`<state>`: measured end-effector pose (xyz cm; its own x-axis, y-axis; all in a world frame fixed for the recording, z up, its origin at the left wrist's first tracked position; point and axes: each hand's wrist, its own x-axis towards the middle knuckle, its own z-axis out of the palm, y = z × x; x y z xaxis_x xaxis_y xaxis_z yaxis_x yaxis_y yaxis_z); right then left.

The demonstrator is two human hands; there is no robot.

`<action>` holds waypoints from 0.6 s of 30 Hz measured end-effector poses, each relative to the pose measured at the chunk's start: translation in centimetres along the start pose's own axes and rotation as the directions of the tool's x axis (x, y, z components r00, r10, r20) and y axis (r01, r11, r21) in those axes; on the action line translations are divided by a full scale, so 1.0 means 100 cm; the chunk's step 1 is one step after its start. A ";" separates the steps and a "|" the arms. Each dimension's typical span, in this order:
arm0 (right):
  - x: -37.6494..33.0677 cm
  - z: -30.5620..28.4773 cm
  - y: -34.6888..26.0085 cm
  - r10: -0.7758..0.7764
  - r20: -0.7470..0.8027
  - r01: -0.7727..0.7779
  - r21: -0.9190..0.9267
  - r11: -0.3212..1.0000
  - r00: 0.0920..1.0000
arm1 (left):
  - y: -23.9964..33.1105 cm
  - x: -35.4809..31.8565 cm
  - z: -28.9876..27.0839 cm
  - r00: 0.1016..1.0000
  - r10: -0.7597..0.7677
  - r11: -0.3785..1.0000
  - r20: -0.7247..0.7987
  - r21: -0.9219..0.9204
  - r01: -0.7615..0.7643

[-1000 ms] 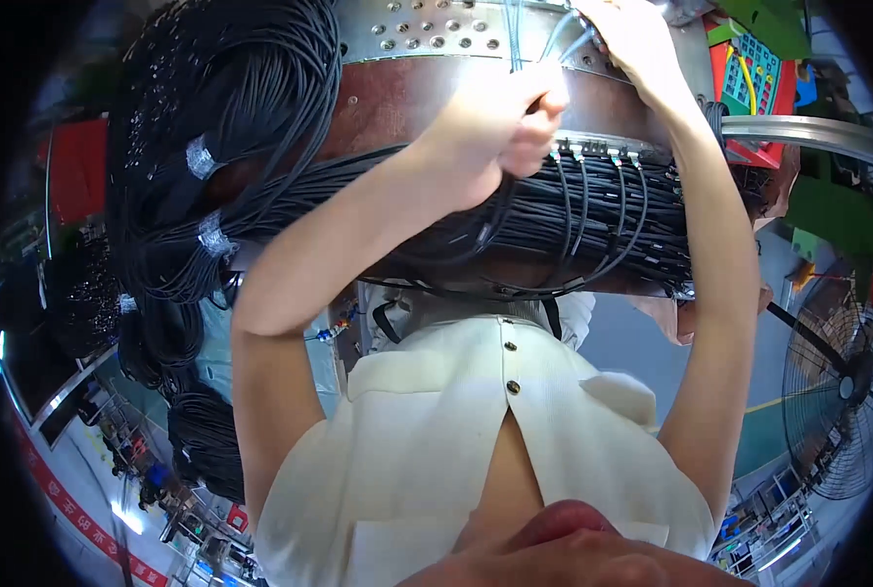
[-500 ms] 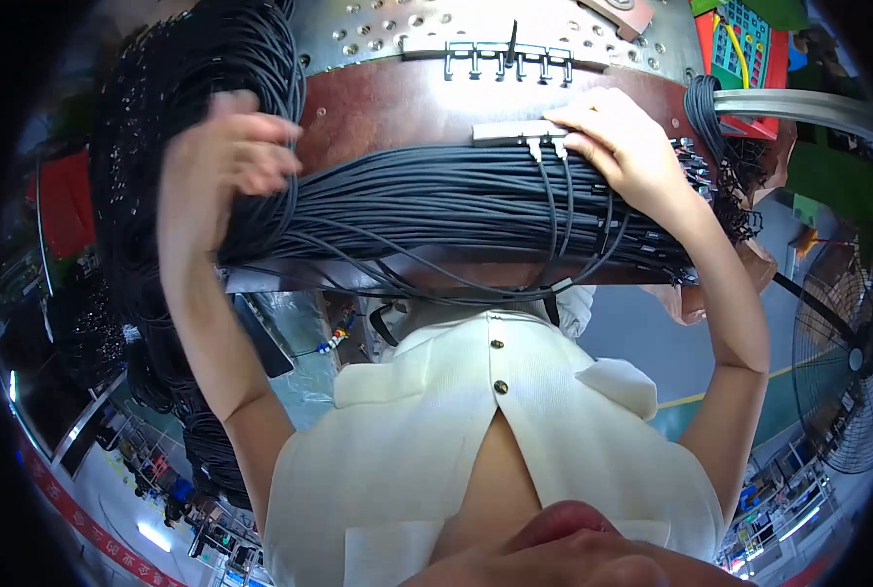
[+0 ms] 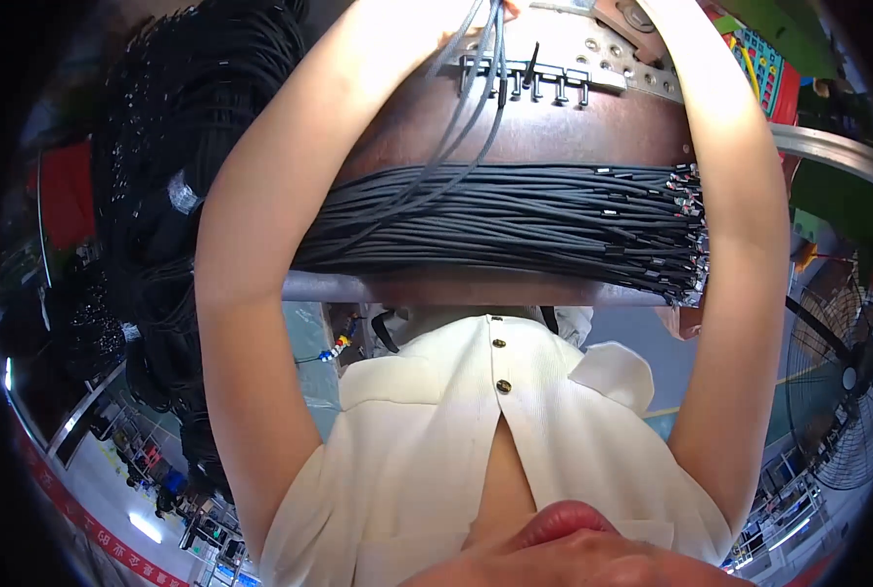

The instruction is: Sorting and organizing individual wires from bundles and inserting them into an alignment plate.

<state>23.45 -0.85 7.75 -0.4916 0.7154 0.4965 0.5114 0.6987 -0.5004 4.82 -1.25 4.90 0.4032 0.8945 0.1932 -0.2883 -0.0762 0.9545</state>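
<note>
At the top edge my left hand (image 3: 441, 27) is closed around a few thin black cables (image 3: 481, 93); glare and the picture's edge hide most of its fingers. These cables droop from it down to a thick bundle of black cables (image 3: 476, 215) laid across the brown bench top (image 3: 554, 132). My right forearm (image 3: 735, 147) reaches up along the right, and the hand itself lies beyond the top edge. Below the hands a black comb-like cable holder (image 3: 529, 78) with several slots is fixed at the edge of the perforated metal plate (image 3: 608, 54).
Large hanks of black cable (image 3: 177, 117) hang at the left. The bundle's connector ends (image 3: 691, 235) lie beside my right forearm. A curved metal rail (image 3: 838, 152), a green and red device (image 3: 764, 73) and a black fan (image 3: 838, 372) stand at the right.
Both hands have moved up and away from the bundle, the right one out of view. Some cables are now lifted in my left hand. The silver bar has left the bench top.
</note>
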 end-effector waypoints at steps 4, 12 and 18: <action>-0.002 0.001 0.007 -0.083 -0.005 0.081 -0.166 0.983 0.997 | 0.034 -0.009 0.028 0.987 0.146 0.966 0.067 0.206 -0.157; -0.004 0.004 0.039 0.100 0.139 -0.030 -0.433 0.901 0.985 | 0.007 -0.005 -0.021 0.950 0.279 0.292 0.138 0.930 -0.221; -0.010 0.009 0.044 0.156 0.068 -0.100 -0.512 0.853 0.985 | 0.003 0.012 -0.012 0.998 0.050 0.361 -0.038 0.932 0.017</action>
<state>25.57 1.54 4.42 -0.4526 0.8144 0.3633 0.8460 0.5209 -0.1137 4.19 0.36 5.11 0.3552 0.9055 0.2321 0.7123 -0.4230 0.5601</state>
